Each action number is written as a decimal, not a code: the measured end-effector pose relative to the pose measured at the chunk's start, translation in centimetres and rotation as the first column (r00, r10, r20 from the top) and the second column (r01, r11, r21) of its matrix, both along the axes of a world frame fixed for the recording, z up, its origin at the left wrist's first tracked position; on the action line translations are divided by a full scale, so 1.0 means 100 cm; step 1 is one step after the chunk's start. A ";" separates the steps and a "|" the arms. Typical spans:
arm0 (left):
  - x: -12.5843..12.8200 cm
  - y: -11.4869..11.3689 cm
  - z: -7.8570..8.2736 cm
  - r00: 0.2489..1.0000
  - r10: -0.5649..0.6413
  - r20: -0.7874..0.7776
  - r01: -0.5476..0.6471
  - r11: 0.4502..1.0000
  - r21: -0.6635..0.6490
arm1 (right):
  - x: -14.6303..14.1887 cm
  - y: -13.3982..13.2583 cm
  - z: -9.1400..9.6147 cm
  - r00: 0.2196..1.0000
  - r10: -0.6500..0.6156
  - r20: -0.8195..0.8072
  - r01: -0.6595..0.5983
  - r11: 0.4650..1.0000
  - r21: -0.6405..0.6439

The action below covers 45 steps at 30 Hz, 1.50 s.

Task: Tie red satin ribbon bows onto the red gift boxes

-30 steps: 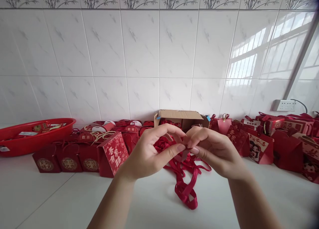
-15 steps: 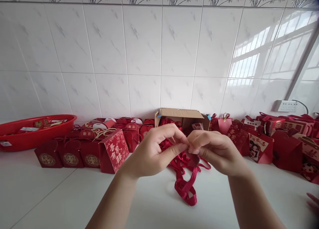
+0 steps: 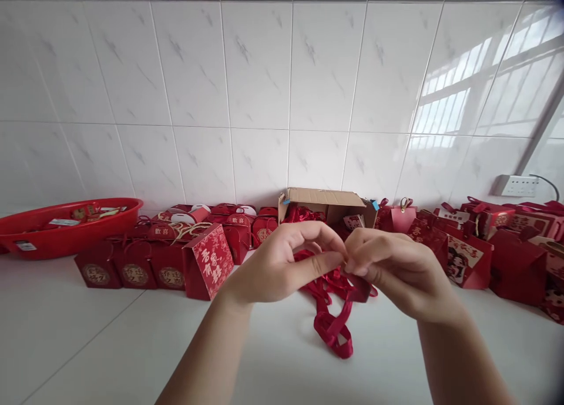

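Observation:
My left hand and my right hand meet at the centre, above the tabletop. The thumb and forefinger of each are pinched together, fingertips nearly touching. Between them is a red ribbon, whose short dark end hangs below my right fingertips. What lies right at the fingertips is mostly hidden. Behind and beneath the hands is a tangled heap of red satin ribbons, with loops trailing toward me on the white table.
An open cardboard box stands against the tiled wall, with red items inside. Red gift boxes line up on the left, before a red plastic basin. More red gift bags crowd the right, below a wall socket.
The view has shifted slightly, so the boxes appear further right. Both hands keep their pinch, while the dark ribbon end has swung to the right. Red-tinted fingertips at the right edge are gone.

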State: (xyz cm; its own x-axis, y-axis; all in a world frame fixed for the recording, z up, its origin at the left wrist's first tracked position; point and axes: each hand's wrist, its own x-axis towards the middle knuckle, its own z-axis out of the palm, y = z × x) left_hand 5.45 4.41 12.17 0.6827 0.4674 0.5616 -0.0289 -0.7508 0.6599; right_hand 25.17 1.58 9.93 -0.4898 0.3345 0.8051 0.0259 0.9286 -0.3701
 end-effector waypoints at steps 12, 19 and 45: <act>-0.143 0.135 -0.061 0.282 0.799 0.532 -0.958 0.265 0.110 | 0.005 -0.013 0.002 0.993 0.063 -0.100 -0.066 0.997 -0.029; -0.152 0.136 -0.067 0.107 0.994 -0.012 -0.993 0.106 -0.059 | 0.008 -0.011 0.002 0.989 0.093 -0.118 -0.094 0.996 -0.001; 0.021 0.014 -0.013 0.726 0.415 0.548 -0.342 0.910 -0.235 | -0.027 0.028 -0.012 0.838 -0.344 -0.424 0.361 0.931 -0.042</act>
